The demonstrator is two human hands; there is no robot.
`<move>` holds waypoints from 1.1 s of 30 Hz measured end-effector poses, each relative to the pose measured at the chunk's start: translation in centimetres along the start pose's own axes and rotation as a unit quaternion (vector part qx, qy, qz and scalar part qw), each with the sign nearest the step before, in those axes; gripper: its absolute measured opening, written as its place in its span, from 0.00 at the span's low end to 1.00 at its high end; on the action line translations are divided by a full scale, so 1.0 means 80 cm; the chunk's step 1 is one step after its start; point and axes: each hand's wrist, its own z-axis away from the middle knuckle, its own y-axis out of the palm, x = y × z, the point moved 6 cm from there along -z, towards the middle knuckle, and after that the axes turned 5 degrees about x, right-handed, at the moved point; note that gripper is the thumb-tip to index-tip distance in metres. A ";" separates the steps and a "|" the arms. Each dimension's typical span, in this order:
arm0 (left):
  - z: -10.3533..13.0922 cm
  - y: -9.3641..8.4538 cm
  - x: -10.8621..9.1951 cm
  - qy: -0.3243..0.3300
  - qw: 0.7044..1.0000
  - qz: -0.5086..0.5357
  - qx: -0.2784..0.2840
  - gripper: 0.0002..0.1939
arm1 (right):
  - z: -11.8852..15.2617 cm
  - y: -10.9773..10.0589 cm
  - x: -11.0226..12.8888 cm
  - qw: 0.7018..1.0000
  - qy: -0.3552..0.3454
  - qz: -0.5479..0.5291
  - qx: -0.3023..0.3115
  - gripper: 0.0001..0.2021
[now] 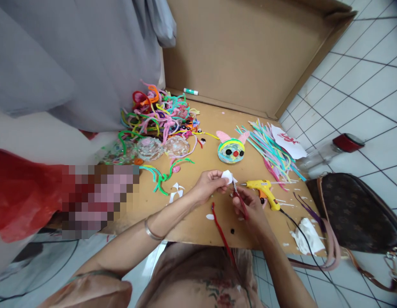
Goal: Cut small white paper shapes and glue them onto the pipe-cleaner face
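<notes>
Between its thumb and fingers, my left hand pinches a small piece of white paper with a rounded edge. My right hand grips a pair of scissors with red handles, the blades meeting the paper's right side. Just beyond the hands sits a round craft animal face with pink ears, black eyes and a red nose. A yellow hot glue gun lies right of my right hand. Below the hands are a red pipe cleaner and a white paper oval.
Tangled pipe cleaners heap at the back left, beside clear plastic balls. Straight pipe cleaners lie right, near a glass bottle and a brown handbag. Paper offcuts lie left. A glue stick rests at the back.
</notes>
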 end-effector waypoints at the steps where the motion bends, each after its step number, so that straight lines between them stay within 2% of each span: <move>1: 0.000 0.000 0.000 -0.002 1.000 -0.002 0.005 0.15 | -0.001 -0.001 -0.001 1.000 -0.005 -0.002 0.002 0.24; 6: 0.000 0.001 0.001 -0.012 1.000 -0.005 0.018 0.15 | 0.000 -0.005 -0.007 1.000 -0.001 -0.015 0.005 0.23; 13: 0.002 0.002 0.001 -0.031 0.999 -0.011 0.027 0.12 | 0.008 -0.011 -0.009 0.999 0.034 -0.007 -0.024 0.25; 21: 0.002 -0.001 -0.003 -0.038 0.998 -0.038 0.012 0.09 | 0.017 -0.014 -0.009 0.999 0.045 0.003 -0.007 0.27; 28: 0.002 0.004 -0.003 -0.045 0.996 -0.078 0.031 0.07 | 0.009 -0.008 -0.001 0.999 0.004 0.014 0.035 0.23; 33: 0.002 0.004 -0.004 -0.050 0.994 -0.084 0.043 0.06 | 0.010 -0.015 -0.005 0.999 0.039 0.021 0.032 0.26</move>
